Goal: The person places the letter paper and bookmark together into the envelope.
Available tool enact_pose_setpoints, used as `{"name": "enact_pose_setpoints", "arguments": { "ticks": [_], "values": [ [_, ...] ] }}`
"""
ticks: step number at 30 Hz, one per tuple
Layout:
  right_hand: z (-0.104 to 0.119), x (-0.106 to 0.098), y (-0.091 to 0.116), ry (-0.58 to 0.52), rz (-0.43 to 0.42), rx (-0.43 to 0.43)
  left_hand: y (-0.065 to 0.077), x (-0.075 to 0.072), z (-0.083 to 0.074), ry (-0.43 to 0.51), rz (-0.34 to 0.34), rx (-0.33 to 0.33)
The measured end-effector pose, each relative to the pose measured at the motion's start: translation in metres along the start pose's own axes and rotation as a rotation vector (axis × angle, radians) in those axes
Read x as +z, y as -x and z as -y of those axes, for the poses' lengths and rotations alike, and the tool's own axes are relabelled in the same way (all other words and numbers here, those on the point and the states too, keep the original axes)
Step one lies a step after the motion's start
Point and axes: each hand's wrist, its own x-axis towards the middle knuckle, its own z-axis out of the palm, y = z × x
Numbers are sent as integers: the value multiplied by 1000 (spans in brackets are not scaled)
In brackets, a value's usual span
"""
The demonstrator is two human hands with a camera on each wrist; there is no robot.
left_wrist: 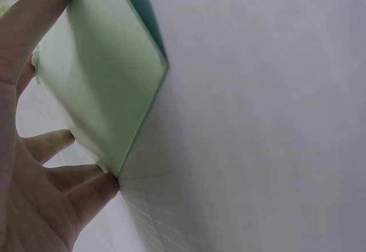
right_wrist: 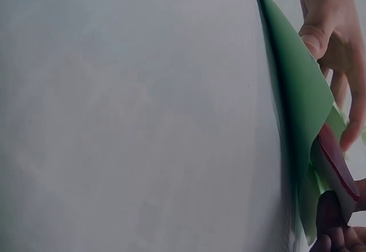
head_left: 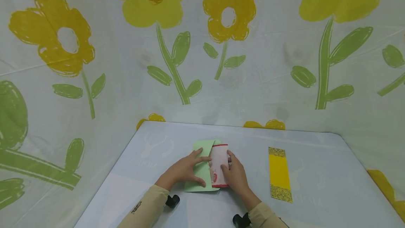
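Observation:
A pale green paper envelope (head_left: pixel 198 171) lies on the table in the head view, its right side parted. My left hand (head_left: pixel 181 169) rests across it with fingers spread, the thumb near the lower part and the fingertips by the parted edge. A pinkish-white folded paper (head_left: pixel 219 161) with red edges stands partly inside that opening. My right hand (head_left: pixel 238 177) pinches this paper's right side, thumb on its face and fingers behind. In the right wrist view, the green flap (right_wrist: pixel 300 92) rises off the table and the folded paper's red edge (right_wrist: pixel 337 155) shows between my fingers.
To the right on the white table (head_left: pixel 221 210) lies a flat yellow strip (head_left: pixel 280 172) with glittery gold ends. A white cloth printed with yellow flowers (head_left: pixel 269 62) hangs behind the table and at its sides.

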Motion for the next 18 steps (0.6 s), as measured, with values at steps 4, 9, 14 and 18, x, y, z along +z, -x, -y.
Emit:
{"name": "enact_pose_setpoints", "arguments": {
  "ticks": [4,9,14,18],
  "values": [
    [2,1,0,10,-1,-10,0,0,0,2,-4,5],
    [3,1,0,12,6,-5,0,0,0,3,-4,1],
    [3,2,1,14,11,6,0,2,1,-11,5,-7],
    [4,1,2,21,15,10,0,2,1,-10,8,-14]
  ]
}}
